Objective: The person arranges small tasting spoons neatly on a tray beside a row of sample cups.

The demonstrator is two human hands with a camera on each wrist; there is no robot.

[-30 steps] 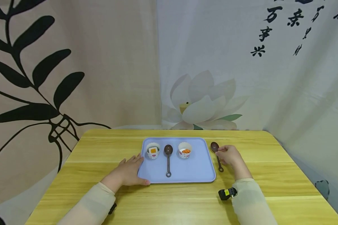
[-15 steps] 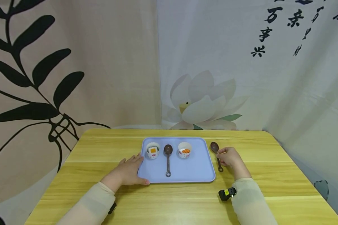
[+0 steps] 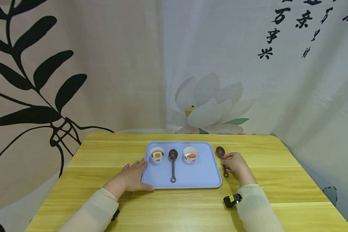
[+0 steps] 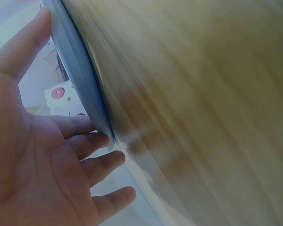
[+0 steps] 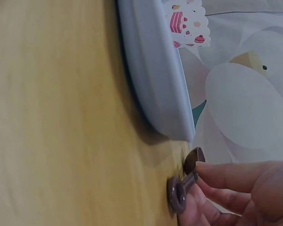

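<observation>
A light blue tray [image 3: 197, 178] lies on the table, and my left hand [image 3: 131, 177] rests along its left edge with fingers spread, the thumb at the near corner. In the left wrist view the fingertips of this hand [image 4: 47, 165] touch the tray's rim [image 4: 78, 61]. To the right of the tray, a brown spoon [image 3: 220, 151] lies with its bowl pointing away. My right hand [image 3: 236, 163] pinches its handle between thumb and fingers. The right wrist view shows the ringed handle end [image 5: 176, 195] by the table, with fingers [image 5: 231, 176] around the handle.
On the tray stand a patterned paper cup [image 3: 157, 159] with a white and orange piece, another cup [image 3: 189, 159] with orange pieces, and a second brown spoon [image 3: 173, 164] between them. The wooden table [image 3: 177, 209] extends to a printed curtain [image 3: 133, 80] behind.
My right hand and the spoon it pinches have shifted slightly left, closer to the tray, with the hand a little lower along the handle. My left hand and the tray stay in place.
</observation>
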